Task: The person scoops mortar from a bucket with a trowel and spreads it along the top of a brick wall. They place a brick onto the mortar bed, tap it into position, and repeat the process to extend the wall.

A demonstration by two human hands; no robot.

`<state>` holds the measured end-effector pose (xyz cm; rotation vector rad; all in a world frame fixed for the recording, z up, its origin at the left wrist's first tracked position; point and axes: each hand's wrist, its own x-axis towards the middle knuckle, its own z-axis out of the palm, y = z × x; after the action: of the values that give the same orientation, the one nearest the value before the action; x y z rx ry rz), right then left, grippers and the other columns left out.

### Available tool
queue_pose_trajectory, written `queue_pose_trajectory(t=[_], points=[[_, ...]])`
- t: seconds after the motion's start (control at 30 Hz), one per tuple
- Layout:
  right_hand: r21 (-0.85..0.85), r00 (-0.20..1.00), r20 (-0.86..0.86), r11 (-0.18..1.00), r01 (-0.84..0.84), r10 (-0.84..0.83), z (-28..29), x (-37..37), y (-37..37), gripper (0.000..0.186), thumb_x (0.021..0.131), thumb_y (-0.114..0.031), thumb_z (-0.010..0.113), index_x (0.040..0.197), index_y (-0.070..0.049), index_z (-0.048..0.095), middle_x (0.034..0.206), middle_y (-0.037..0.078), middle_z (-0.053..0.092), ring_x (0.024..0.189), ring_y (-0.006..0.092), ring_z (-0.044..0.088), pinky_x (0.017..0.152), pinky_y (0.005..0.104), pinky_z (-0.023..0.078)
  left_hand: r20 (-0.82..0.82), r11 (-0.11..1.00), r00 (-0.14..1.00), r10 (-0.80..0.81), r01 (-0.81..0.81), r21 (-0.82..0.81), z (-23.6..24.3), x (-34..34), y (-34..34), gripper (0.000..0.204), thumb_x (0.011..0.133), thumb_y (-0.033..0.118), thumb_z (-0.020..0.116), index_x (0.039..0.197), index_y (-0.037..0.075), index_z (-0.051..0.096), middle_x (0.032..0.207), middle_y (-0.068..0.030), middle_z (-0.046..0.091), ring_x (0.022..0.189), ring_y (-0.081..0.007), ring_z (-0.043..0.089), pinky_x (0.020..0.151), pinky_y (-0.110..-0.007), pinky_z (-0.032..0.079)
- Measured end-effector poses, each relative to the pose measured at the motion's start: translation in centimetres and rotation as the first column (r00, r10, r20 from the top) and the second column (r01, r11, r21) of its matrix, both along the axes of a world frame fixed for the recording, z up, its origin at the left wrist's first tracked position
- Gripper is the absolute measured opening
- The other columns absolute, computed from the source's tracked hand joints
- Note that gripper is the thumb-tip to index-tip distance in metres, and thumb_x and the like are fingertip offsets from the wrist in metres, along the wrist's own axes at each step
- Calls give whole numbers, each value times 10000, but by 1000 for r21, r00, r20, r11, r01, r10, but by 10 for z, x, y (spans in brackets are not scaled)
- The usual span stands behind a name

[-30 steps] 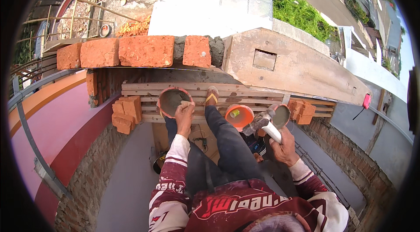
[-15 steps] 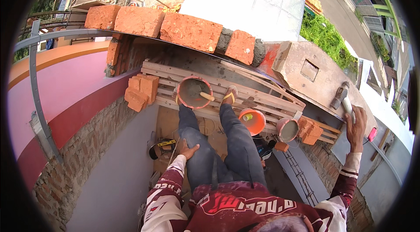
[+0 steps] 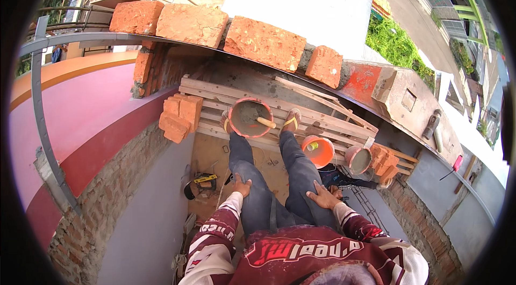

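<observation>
My left hand [image 3: 242,185] rests on my left thigh, holding nothing, with its fingers apart. On the other thigh lies my right hand [image 3: 322,197], also empty and spread. A hammer [image 3: 433,125] lies on the ledge at the right, away from both hands. Between my feet stands a bucket of grey mortar [image 3: 247,114], with a trowel handle [image 3: 266,123] sticking out over its rim. Ahead of me, a row of orange bricks [image 3: 264,43] sits along the top of the wall, with grey mortar between some of them.
I stand on a plank platform [image 3: 215,90] high above a floor. An orange bucket [image 3: 318,152], a smaller mortar bucket [image 3: 359,160] and brick stacks [image 3: 180,116] [image 3: 384,160] rest on it. Below, another person's sleeve [image 3: 349,180] shows. A metal bar [image 3: 40,97] curves at left.
My right hand has left the hammer on the ledge and come down to my right thigh. My left hand stays on my left thigh. The view has shifted slightly; another person shows more below.
</observation>
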<state>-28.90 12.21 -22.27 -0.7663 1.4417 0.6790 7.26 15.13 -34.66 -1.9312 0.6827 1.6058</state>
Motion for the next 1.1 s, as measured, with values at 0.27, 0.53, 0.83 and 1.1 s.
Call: queue_pose_trajectory(t=[0.27, 0.53, 0.83, 1.1], points=[[-149, 996, -43, 986, 75, -82, -89, 54, -4, 836, 925, -573, 544, 1497, 11, 368, 1411, 304, 505, 1324, 421, 488, 1125, 410, 362, -60, 991, 993, 102, -107, -85, -15, 56, -39, 1031, 817, 568, 678, 1578, 44, 220, 1539, -260, 386, 1412, -412, 395, 1176, -426, 309], [-298, 984, -177, 953, -48, -6, -193, 130, -94, 340, 978, -300, 561, 1082, 6, 666, 904, 257, 709, 888, 405, 682, 872, 490, 498, -36, 999, 999, 41, -41, 3, -44, 78, -56, 845, 843, 461, 685, 1531, 87, 369, 1500, -264, 435, 1368, -413, 448, 1140, -436, 367], [-376, 853, -298, 769, -517, 428, -339, 185, -134, 448, 930, -219, 555, 1356, -91, 505, 1248, 163, 576, 1206, 365, 538, 984, 540, 443, -83, 875, 986, 145, -167, -454, -121, 94, -51, 715, 821, 248, 757, 1425, -11, 476, 1434, -291, 479, 1327, -420, 474, 1132, -451, 366], [-440, 361, -349, 189, -878, 865, -427, 203, -128, 514, 926, -192, 491, 1381, 48, 500, 1222, 164, 604, 1160, 291, 493, 899, 420, 405, -80, 629, 793, 604, -536, -564, -330, 38, -79, 443, 788, 246, 817, 1038, -55, 609, 1031, -200, 675, 985, -323, 657, 892, -382, 500]])
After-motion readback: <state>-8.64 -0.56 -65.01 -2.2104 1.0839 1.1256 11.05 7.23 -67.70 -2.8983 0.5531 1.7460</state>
